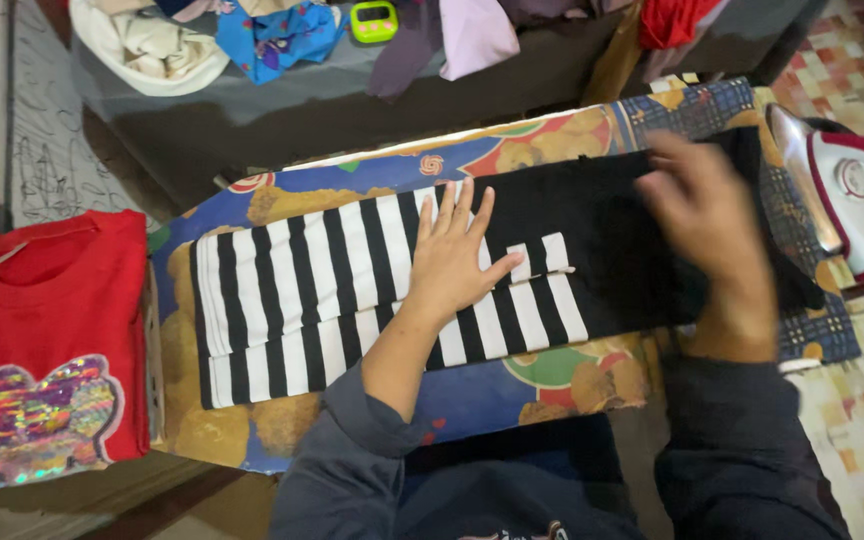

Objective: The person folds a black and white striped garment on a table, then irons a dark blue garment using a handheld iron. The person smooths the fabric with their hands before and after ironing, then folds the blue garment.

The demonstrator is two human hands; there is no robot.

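Smoothing step: left hand [452, 262], fingers spread, pins the striped garment [292, 295] flat; right hand [704, 215], blurred, fingers loosely apart, brushes its black section. Next likely requires folding.

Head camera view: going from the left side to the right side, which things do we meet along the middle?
red shirt → striped black-and-white garment → left hand → right hand → iron

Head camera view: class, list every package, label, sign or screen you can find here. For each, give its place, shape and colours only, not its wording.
Small timer: top centre, among the heaped clothes; rounded lime-green case with a pale rectangular screen.
Neck label: inside the collar of the red shirt at left; thin white strip.
No packages or signs show.
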